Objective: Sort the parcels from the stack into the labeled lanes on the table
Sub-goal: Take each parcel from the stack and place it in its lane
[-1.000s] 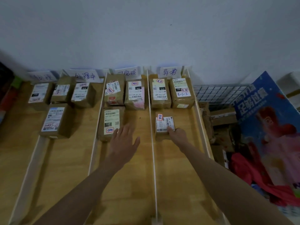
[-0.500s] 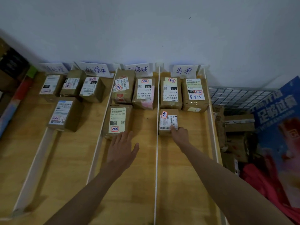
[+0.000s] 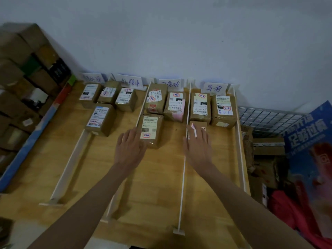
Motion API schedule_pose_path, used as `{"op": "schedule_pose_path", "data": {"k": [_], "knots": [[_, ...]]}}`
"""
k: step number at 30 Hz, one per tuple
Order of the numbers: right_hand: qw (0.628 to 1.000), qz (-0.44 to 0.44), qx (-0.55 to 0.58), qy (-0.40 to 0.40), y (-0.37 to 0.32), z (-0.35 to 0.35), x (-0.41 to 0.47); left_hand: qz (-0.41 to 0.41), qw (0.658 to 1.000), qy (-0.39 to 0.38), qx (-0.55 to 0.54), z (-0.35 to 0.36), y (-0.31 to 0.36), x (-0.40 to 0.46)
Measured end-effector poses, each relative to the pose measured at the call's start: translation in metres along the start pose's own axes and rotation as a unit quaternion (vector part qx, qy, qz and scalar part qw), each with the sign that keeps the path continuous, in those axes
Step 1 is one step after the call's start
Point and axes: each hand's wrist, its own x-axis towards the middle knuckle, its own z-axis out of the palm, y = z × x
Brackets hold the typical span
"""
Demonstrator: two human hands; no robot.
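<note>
Brown parcels with white labels lie at the far ends of the lanes on the wooden table [image 3: 152, 186]. My right hand [image 3: 197, 146] is spread flat over a small parcel [image 3: 200, 125] in the rightmost lane and hides most of its label. Behind it lie two parcels, one [image 3: 200, 107] on the left and one [image 3: 223, 110] marked "4-1-3". My left hand [image 3: 129, 147] is open, its fingers next to the left side of a parcel [image 3: 150, 130] in the third lane. The stack of parcels [image 3: 19, 72] stands at the far left.
White dividers [image 3: 183, 177] [image 3: 239, 150] [image 3: 71, 162] separate the lanes; handwritten cards [image 3: 214, 88] [image 3: 130, 81] lean on the wall. Several parcels [image 3: 100, 118] lie in the left lanes. At right are a wire grid [image 3: 265, 119], a blue poster [image 3: 309, 141] and red fabric [image 3: 296, 212].
My view has swung left, showing the stack. My right hand slid forward over the small parcel and now covers its label. My left hand moved up beside the third-lane parcel.
</note>
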Motion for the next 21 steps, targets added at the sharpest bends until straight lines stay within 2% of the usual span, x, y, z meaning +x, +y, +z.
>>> {"op": "schedule_pose_path", "data": {"k": [10, 21], "knots": [[0.985, -0.151, -0.083, -0.025, -0.158, 0.016, -0.048, -0.113, 0.99, 0.044, 0.068, -0.037, -0.139, -0.105], [0.977, -0.203, -0.054, -0.019, -0.358, 0.059, -0.107, -0.204, 0.973, 0.07, 0.086, -0.084, -0.321, -0.221]]}}
